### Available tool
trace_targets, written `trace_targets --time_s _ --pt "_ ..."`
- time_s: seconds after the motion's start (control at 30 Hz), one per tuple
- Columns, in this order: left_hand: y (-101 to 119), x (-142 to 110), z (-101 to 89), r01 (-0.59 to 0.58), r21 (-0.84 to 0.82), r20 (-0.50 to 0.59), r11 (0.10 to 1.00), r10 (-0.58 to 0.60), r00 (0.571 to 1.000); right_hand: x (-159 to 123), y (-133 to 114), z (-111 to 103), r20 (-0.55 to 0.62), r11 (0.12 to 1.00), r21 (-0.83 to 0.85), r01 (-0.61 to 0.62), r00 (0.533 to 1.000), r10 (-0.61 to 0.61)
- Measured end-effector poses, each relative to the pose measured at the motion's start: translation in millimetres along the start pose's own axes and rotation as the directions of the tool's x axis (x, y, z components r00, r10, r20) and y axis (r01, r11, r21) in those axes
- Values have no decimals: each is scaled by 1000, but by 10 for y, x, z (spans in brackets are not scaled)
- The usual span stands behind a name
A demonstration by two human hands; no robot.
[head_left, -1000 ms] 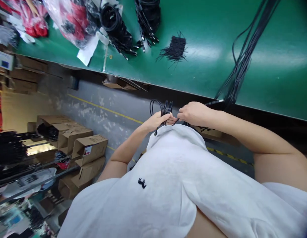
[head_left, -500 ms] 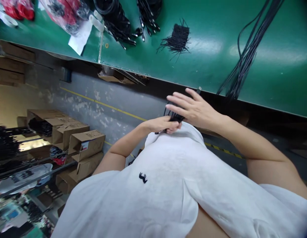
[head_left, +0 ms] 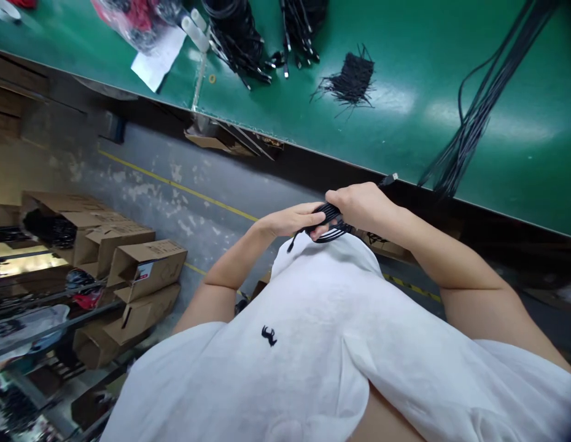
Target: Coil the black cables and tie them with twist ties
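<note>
A coiled black USB cable point(head_left: 330, 212) is in front of my waist, between my two hands. My left hand point(head_left: 297, 219) is closed on the left side of the coil, its thumb lying across the strands. One cable end hangs below that hand. My right hand point(head_left: 361, 204) is curled around the right side of the coil, back of the hand toward me, so most of its fingers are hidden. A USB plug point(head_left: 389, 180) sticks out beyond my right hand, near the table edge. Lower loops of the coil show beneath the hands, against the white shirt.
A green table point(head_left: 419, 116) runs across the top. On it lie a pile of short black ties point(head_left: 354, 78), a bundle of long black cables point(head_left: 479, 116), coiled cables point(head_left: 242, 49), white spools point(head_left: 196, 34) and paper point(head_left: 159, 58). Cardboard boxes point(head_left: 147, 270) stand at left.
My right hand has gone from spread fingers to curled around the cable coil. The coil has turned, and its loops now show below the hands. The view has shifted slightly.
</note>
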State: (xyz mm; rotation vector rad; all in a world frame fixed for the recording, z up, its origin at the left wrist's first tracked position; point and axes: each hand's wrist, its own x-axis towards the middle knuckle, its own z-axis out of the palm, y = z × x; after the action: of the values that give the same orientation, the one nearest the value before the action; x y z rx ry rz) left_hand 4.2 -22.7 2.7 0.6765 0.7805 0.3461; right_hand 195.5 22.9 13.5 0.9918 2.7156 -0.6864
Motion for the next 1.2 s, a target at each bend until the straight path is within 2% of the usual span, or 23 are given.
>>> trace_targets --time_s 0.13,0.2,0.23,0.27,0.3,0.33,0.37,0.4,0.47,0.5,0.53,0.6,0.67,0.73,0.8,0.87,0.93,1.0,1.03,1.07,1.1,1.17,1.2 --pt "-186 48 -28 -24 -174 -175 985 -7 985 135 72 128 -26 984 163 -77 996 82" --pt "-240 22 -89 -72 -286 -264 955 -7 965 103 104 286 -160 949 305 -79 978 133" --pt "-245 -4 -134 -125 -343 -321 931 9 947 65 100 383 -268 921 375 -104 939 215" --pt "-237 -33 -184 -188 -392 -380 900 28 925 22 77 486 -378 881 451 -145 863 335" --pt "-220 -61 -234 -247 -434 -429 866 43 902 -13 37 591 -455 819 544 -182 756 470" --pt "-200 -84 -282 -291 -468 -461 835 51 886 -31 -17 691 -472 731 657 -184 655 590" --pt "-180 -99 -323 -315 -495 -473 810 52 879 -23 -78 781 -422 609 780 -143 599 681" --pt "-165 -106 -355 -320 -517 -469 794 50 882 13 -137 856 -319 450 890 -73 607 728" --pt "-154 -97 -394 -311 -537 -449 784 47 893 153 -220 950 -58 38 998 44 733 677" --pt "-161 -83 -405 -312 -532 -449 787 50 892 241 -234 968 45 -159 985 67 789 613" --pt "-173 -66 -412 -315 -515 -457 797 55 888 328 -228 969 115 -310 947 79 821 559" --pt "-210 -27 -428 -329 -450 -494 830 75 866 472 -174 947 167 -467 878 107 845 507" --pt "-244 12 -446 -352 -346 -548 870 118 828 555 -102 926 163 -509 852 120 864 476" --pt "-259 46 -464 -365 -224 -595 904 169 785 584 -37 934 147 -472 876 102 876 460" --pt "-253 70 -472 -336 -109 -628 935 197 752 580 43 963 126 -335 941 36 884 450" --pt "-233 84 -464 -248 -23 -632 968 179 754 573 197 977 110 -121 991 -66 906 408" --pt "-206 99 -438 -133 24 -592 991 121 797 604 481 937 107 122 983 -138 967 231" --pt "-175 123 -397 -71 -8 -556 997 55 829 707 914 837 164 350 924 -154 986 -1" --pt "-158 139 -373 -72 -50 -564 996 31 825 788 1175 775 199 456 875 -166 980 -27" --pt "-142 156 -347 -93 -100 -594 991 16 804 886 1453 715 219 539 819 -197 975 23" --pt "-127 171 -320 -126 -142 -644 982 6 765 997 1733 664 210 589 768 -251 968 139" --pt "-110 192 -266 -173 -165 -744 971 -8 668 1242 2235 607 79 666 647 -371 901 426" --pt "-108 195 -238 -182 -161 -782 970 -13 623 1364 2435 603 -5 699 587 -409 861 508"
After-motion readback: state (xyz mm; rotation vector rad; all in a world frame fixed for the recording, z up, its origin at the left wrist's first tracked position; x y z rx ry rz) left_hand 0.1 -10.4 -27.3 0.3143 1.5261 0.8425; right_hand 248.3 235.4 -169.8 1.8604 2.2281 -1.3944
